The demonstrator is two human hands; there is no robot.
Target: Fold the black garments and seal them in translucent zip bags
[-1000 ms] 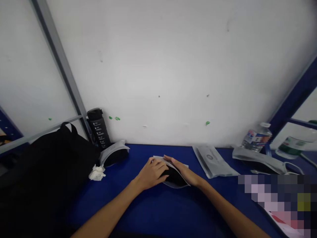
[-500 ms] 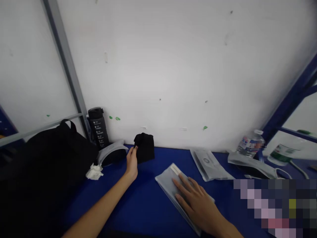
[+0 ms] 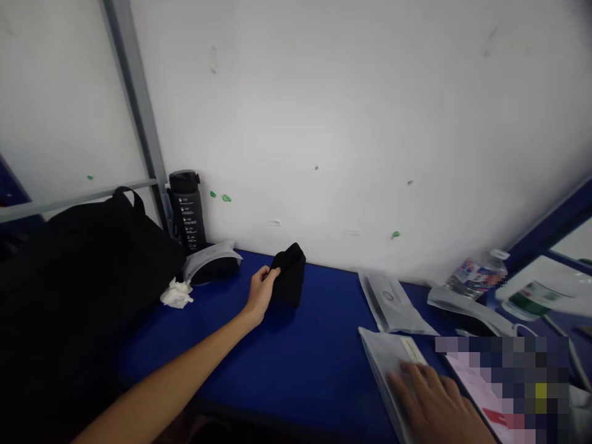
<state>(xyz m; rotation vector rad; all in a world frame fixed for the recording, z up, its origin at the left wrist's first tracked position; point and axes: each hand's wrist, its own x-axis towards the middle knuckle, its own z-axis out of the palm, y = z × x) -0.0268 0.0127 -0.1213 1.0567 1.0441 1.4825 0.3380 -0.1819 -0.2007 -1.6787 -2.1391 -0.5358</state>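
Note:
My left hand [image 3: 262,295] pinches the left edge of a folded black cloth [image 3: 289,277], tilted over the blue table top near the wall. What kind of garment or pouch the cloth is, I cannot tell. My right hand [image 3: 432,398] lies flat on a translucent zip pouch [image 3: 386,354] at the lower right, with its fingers apart. A pale strip runs along the pouch's upper edge, and the hand covers much of the rest. Just behind it rests another translucent pouch [image 3: 395,305] with a round dark mark and something dark inside.
At the left are a large black bag [image 3: 87,277], a black bottle [image 3: 187,213], a frosted pouch with a dark item [image 3: 215,265] and crumpled tissue [image 3: 176,294]. On the right stand a clear plastic bottle [image 3: 476,274] and another frosted pouch [image 3: 472,308] on the blue table [image 3: 296,364].
My right hand has slid the zip pouch to the right, beside the other pouch. My left hand has shifted the black cloth to the right and tilted it. The view has also moved.

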